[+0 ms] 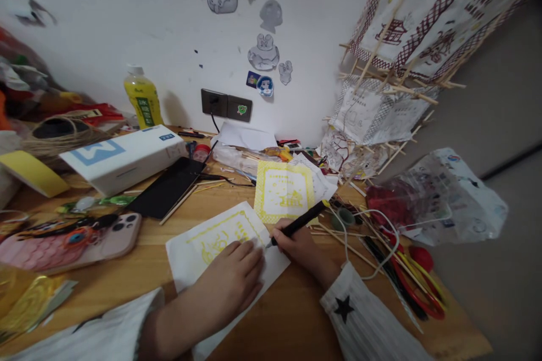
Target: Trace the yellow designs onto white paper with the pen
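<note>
In the head view, a white sheet of paper (192, 262) lies tilted on the wooden table, with yellow lines and a drawing on its upper part. My left hand (231, 282) rests flat across it, fingers stretched forward and close together, partly covering the drawing. A black marker with a yellow end (302, 220) is gripped in my right hand (298, 245), its tip at the right edge of the sheet. Just beyond is a second paper (283, 186) with a finished-looking yellow border, a small building drawing and rows of marks.
Left of the paper are a black phone-like slab (169, 186), a white box (127, 158), a pink-cased phone (110, 242) and a yellow drink bottle (144, 98). At right are a stick-framed paper lantern (381, 101), a plastic bag (444, 197), a white cable (393, 237) and scissors (432, 293).
</note>
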`<state>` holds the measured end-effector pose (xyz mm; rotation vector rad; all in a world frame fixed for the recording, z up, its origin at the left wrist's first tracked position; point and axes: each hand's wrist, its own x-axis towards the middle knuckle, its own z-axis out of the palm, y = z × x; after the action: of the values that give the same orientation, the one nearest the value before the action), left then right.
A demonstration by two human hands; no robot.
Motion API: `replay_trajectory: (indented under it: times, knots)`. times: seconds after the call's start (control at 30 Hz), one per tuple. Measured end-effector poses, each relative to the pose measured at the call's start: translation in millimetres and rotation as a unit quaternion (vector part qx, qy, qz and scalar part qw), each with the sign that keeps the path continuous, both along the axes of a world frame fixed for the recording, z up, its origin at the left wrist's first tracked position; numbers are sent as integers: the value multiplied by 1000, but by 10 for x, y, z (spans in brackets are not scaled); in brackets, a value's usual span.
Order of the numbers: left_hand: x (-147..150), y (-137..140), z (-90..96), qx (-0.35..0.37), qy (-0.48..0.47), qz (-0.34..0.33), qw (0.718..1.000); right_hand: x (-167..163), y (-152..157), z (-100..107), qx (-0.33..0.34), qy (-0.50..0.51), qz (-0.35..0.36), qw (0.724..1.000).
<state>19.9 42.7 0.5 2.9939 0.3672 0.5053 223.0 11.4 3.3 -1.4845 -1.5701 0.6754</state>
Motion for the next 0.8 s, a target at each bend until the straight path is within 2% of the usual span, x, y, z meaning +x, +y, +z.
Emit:
replay_trajectory:
  times: [0.8]
  knots:
    - [13, -13, 41, -14, 9, 7, 1000, 33, -11, 17, -33, 3, 9, 999]
